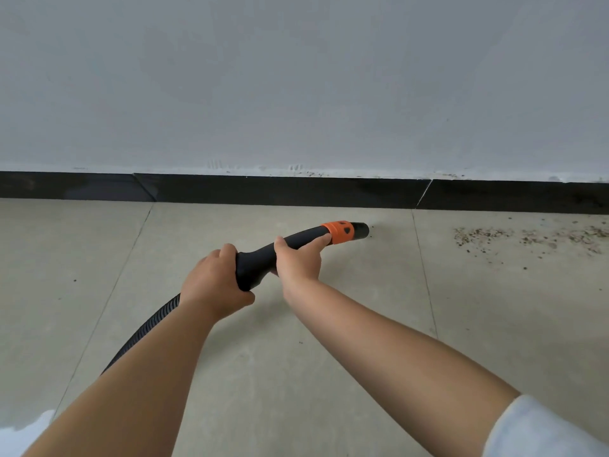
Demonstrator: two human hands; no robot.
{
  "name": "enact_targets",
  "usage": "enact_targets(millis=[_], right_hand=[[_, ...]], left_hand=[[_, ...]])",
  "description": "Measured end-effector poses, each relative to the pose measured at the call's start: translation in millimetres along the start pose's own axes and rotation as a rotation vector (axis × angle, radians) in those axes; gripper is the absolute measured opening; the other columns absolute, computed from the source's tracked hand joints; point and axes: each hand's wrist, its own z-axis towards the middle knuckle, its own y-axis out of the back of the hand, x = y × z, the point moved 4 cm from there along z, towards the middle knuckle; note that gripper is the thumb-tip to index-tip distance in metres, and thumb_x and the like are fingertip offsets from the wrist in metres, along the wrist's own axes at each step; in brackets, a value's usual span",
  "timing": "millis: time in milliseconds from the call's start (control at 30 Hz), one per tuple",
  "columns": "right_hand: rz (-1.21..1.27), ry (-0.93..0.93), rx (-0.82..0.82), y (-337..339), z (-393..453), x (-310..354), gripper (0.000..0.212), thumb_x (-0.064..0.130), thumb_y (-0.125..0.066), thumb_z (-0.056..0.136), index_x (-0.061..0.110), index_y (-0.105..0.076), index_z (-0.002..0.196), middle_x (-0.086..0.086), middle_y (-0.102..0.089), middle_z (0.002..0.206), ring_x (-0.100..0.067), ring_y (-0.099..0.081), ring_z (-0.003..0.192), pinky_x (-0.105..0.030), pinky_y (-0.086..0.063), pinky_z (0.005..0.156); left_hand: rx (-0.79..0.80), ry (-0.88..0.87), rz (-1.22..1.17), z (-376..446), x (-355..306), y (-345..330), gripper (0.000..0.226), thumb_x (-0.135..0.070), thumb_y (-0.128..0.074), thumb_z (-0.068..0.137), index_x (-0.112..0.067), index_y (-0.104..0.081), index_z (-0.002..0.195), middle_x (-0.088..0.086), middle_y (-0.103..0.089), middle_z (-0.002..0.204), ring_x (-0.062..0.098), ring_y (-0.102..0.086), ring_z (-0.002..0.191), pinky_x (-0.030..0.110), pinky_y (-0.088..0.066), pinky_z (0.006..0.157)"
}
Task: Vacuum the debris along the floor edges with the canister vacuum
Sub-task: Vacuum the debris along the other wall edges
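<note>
A black vacuum nozzle (361,229) with an orange collar (339,231) points right, low over the floor near the dark baseboard (296,191). My right hand (298,262) grips the black handle just behind the collar, its forefinger stretched along it. My left hand (214,282) grips the thicker rear end of the handle, where the ribbed black hose (145,331) runs back to the lower left. A band of brown debris (527,237) lies on the tiles to the right of the nozzle, by the baseboard. The canister is out of view.
A plain grey wall (296,77) rises above the baseboard. The floor is large beige tiles (263,374) with thin joints and a few scattered dark specks (74,281). White cloth shows at the lower corners.
</note>
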Motion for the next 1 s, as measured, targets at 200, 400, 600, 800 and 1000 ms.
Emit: enact_targets(millis=[200,400,600,800,1000], right_hand=[[-0.027,0.002,0.006,22.3,15.7,1.4,0.086,0.025,-0.056,0.092,0.023,0.008,0.149,-0.01,-0.044,0.138,-0.029,-0.053,0.117,-0.03,-0.043,0.091],[0.014,0.002,0.035,36.5,31.5,7.7,0.09,0.021,-0.059,0.089,0.025,0.008,0.149,-0.01,-0.043,0.136,-0.031,-0.054,0.115,-0.042,-0.05,0.094],[0.103,-0.002,-0.017,82.5,48.9,18.5,0.084,0.015,-0.06,0.088,0.023,-0.004,0.149,-0.011,-0.046,0.131,-0.03,-0.055,0.112,-0.042,-0.052,0.09],[0.238,0.0,-0.073,154.2,69.2,37.2,0.069,0.009,-0.058,0.089,0.02,-0.018,0.144,-0.011,-0.045,0.132,-0.028,-0.053,0.102,-0.037,-0.055,0.077],[0.293,0.004,-0.124,213.3,86.4,47.4,0.076,0.006,-0.057,0.089,0.02,-0.012,0.148,-0.011,-0.042,0.136,-0.032,-0.052,0.116,-0.037,-0.055,0.077]], left_hand=[[0.017,-0.005,0.02,2.2,-17.6,-10.0,0.04,-0.022,-0.067,0.071,-0.015,-0.034,0.092,-0.003,-0.043,0.089,0.019,-0.044,0.081,0.026,-0.031,0.058],[0.006,-0.033,0.058,5.2,-40.0,-16.5,0.039,-0.024,-0.066,0.072,-0.014,-0.034,0.091,-0.002,-0.044,0.087,0.019,-0.045,0.078,0.025,-0.03,0.054],[0.012,-0.099,0.077,10.9,-89.5,-24.0,0.04,-0.025,-0.065,0.074,-0.014,-0.032,0.092,0.0,-0.044,0.092,0.019,-0.042,0.082,0.027,-0.033,0.061],[-0.015,-0.214,0.042,17.1,-159.8,-38.9,0.043,-0.024,-0.064,0.076,-0.01,-0.043,0.111,0.005,-0.052,0.108,0.023,-0.05,0.098,0.028,-0.035,0.066],[-0.016,-0.286,-0.006,22.0,-218.7,-55.1,0.043,-0.025,-0.065,0.076,-0.01,-0.045,0.111,0.005,-0.052,0.107,0.022,-0.049,0.098,0.027,-0.035,0.068]])
